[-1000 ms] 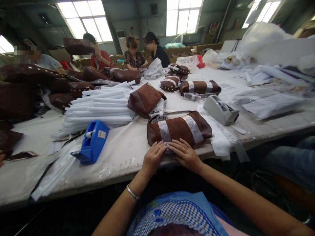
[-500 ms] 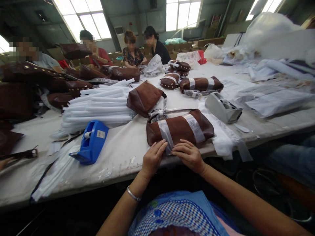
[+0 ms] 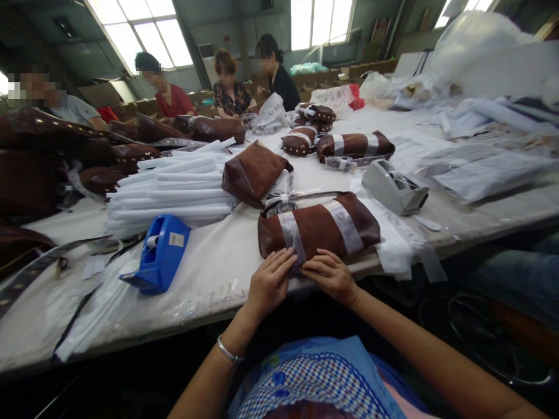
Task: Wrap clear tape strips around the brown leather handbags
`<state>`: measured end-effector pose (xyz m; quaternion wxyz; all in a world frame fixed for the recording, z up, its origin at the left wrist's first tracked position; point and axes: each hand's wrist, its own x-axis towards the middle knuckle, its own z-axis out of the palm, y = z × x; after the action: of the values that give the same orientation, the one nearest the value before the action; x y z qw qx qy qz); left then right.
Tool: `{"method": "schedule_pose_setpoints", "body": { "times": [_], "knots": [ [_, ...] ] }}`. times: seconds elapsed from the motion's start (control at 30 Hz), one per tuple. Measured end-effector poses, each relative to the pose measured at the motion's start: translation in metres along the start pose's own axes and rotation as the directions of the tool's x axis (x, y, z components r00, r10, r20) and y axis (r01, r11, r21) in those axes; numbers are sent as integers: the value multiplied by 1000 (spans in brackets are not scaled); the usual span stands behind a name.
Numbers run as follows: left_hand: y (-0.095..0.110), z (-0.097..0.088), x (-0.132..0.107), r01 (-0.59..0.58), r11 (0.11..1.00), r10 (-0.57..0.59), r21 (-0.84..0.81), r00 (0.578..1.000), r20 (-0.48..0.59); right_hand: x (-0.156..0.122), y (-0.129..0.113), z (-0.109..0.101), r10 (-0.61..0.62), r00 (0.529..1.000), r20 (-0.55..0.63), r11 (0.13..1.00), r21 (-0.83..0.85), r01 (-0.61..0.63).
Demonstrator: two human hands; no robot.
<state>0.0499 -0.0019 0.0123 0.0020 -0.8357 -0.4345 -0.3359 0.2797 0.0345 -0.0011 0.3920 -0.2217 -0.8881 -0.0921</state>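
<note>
A brown handbag (image 3: 312,224) lies on its side near the table's front edge. Two translucent plastic strips run across it, a left strip (image 3: 290,230) and a right strip (image 3: 345,224). At the bag's near lower edge, my left hand (image 3: 271,276) has its fingers pressed together on the left strip. From the other side my right hand (image 3: 332,276) closes its fingers on that same strip. The fingertips almost meet, and the strip's lower end is partly hidden by them. Behind the bag sits another brown bag (image 3: 255,173), with its strap between the two.
To the left stand a blue tape dispenser (image 3: 162,253) and a stack of white paper rolls (image 3: 174,192). A grey tape dispenser (image 3: 393,186) is at the right, beside white plastic sheets (image 3: 395,250). More strapped bags (image 3: 356,145) lie farther back. Several people sit across the table.
Both hands stay at the bag's near edge, shifting only slightly. Across the table at the left, a person's raised brown bag has come down. A studded strap now lies at the far left.
</note>
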Motion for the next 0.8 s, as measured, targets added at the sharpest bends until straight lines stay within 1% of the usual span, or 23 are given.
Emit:
{"method": "schedule_pose_setpoints", "body": {
  "times": [0.07, 0.1, 0.17, 0.27, 0.33, 0.4, 0.47, 0.53, 0.6, 0.67, 0.73, 0.8],
  "knots": [
    [4, -6, 3, 46, 998, -45, -39, 998, 38, -1, 1, 2, -5, 1000, -10, 1000, 3, 6],
    [5, -6, 4, 59, 998, -58, -35, 998, 31, -1, 2, 3, -5, 1000, -12, 1000, 5, 6],
    [5, -2, 5, 55, 998, -54, 7, 998, -26, 0, 3, 4, -3, 1000, -19, 1000, 9, 3],
    [2, 11, 3, 19, 997, -10, 75, 992, -123, -2, 2, 0, 2, 1000, 3, 1000, 25, -2],
    [0, 18, 0, 16, 996, -2, 93, 988, -154, -8, -1, -6, -7, 999, 52, 999, 43, 5],
    [0, 21, -2, 23, 995, -8, 93, 987, -161, -20, -6, -12, -19, 991, 132, 999, 44, 13],
    [1, 21, -2, 30, 996, -16, 87, 987, -158, -34, -12, -16, -22, 976, 217, 1000, 15, 19],
    [3, 20, -2, 32, 996, -18, 82, 987, -158, -46, -18, -15, -14, 965, 261, 1000, -19, 19],
    [4, 18, -1, 30, 996, -17, 81, 987, -158, -51, -25, -12, -7, 971, 237, 1000, -12, 10],
    [4, 18, -1, 31, 996, -18, 82, 987, -157, -47, -31, -10, 12, 988, 152, 998, 53, -20],
    [4, 18, -1, 32, 996, -19, 83, 987, -157, -37, -35, -12, 76, 996, 42, 988, 133, -81],
    [3, 19, -1, 32, 996, -18, 86, 987, -158, -24, -35, -16, 174, 984, -45, 972, 169, -164]
  ]
}}
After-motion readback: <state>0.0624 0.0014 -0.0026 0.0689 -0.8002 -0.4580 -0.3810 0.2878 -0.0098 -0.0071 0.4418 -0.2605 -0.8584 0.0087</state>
